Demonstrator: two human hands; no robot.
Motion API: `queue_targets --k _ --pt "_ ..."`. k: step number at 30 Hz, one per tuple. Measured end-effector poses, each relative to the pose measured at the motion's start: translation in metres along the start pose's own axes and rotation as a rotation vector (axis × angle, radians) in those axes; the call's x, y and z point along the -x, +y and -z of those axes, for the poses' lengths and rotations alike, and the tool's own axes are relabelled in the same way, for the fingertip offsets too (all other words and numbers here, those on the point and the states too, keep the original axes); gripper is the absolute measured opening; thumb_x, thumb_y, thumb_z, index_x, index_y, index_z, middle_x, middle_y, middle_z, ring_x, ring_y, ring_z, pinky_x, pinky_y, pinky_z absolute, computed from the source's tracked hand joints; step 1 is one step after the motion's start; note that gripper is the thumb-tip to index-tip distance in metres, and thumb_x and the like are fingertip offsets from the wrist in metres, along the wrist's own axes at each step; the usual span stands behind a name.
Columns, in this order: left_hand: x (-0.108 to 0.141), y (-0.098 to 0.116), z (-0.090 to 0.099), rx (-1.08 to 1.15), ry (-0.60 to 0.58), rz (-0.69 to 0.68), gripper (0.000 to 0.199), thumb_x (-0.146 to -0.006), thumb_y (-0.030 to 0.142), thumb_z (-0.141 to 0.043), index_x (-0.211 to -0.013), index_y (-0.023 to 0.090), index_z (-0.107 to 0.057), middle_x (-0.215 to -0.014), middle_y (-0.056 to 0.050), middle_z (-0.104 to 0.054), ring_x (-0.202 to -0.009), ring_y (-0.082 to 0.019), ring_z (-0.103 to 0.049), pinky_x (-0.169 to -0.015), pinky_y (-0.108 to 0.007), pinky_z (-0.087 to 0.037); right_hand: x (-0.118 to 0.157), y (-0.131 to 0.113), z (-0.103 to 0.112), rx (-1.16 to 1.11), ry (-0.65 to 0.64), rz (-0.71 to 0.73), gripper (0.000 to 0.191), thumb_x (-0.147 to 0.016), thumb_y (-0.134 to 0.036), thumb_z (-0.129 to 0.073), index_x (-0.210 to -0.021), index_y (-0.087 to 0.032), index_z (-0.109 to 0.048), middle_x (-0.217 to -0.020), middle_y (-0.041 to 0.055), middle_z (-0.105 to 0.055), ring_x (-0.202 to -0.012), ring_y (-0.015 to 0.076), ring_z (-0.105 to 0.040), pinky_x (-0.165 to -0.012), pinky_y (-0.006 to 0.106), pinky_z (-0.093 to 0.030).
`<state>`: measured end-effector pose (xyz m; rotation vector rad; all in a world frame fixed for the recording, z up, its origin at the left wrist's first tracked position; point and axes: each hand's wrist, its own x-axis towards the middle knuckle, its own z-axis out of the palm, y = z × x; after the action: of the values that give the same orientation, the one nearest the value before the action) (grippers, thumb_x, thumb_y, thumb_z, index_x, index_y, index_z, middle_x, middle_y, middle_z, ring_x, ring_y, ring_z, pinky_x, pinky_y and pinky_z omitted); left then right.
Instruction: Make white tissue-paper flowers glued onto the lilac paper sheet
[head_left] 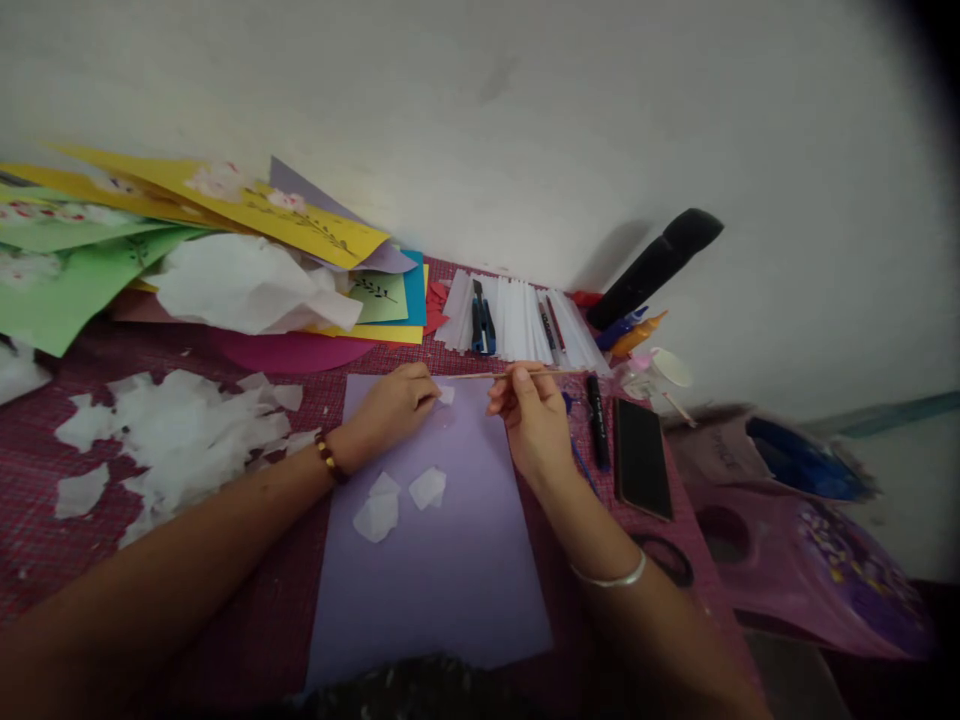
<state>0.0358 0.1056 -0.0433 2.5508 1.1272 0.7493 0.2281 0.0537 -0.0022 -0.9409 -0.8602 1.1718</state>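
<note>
A purple sheet of paper [442,590] lies in front of me on the red checked cloth. Over its far left part, my left hand [397,408] pinches a small white tissue piece [447,395]. My right hand [536,420], by the sheet's far right corner, grips a thin wooden stick [476,376] between thumb and fingers. The stick points left toward the tissue; whether its tip touches is too small to tell. Two white tissue patches [377,512] rest on the sheet below my left hand. Left of the sheet is a heap of torn white tissue [187,430].
Coloured papers with floral decoration [300,225] are stacked at the back left. White strips [514,315] bear a blue cutter [482,325]. On the right lie a black marker [598,420] and a phone [643,460]. A pink chair [795,550] stands beyond the table's right edge.
</note>
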Motion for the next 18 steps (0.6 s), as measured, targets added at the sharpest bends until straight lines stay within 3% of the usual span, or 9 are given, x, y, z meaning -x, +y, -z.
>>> queue_targets --k 11,18 --pt "0.001 -0.005 0.004 0.199 -0.014 0.053 0.02 -0.089 0.015 -0.054 -0.087 0.017 -0.074 -0.084 -0.007 -0.068 -0.081 -0.018 -0.062 -0.077 -0.032 -0.05 -0.006 0.025 0.014 0.124 0.112 -0.034 0.029 -0.083 -0.049 -0.065 -0.086 -0.02 -0.062 -0.065 -0.0025 -0.064 -0.054 0.0104 -0.056 -0.053 0.024 -0.047" --pt "-0.005 -0.006 0.003 0.222 0.001 0.177 0.017 -0.087 0.017 -0.055 -0.082 0.018 -0.071 -0.083 -0.004 -0.069 -0.078 -0.017 -0.062 -0.072 -0.03 -0.047 -0.007 0.029 0.014 0.146 0.108 -0.028 0.029 -0.085 -0.05 -0.062 -0.084 -0.022 -0.059 -0.064 -0.0027 -0.059 -0.056 0.012 -0.055 -0.056 0.026 -0.048"
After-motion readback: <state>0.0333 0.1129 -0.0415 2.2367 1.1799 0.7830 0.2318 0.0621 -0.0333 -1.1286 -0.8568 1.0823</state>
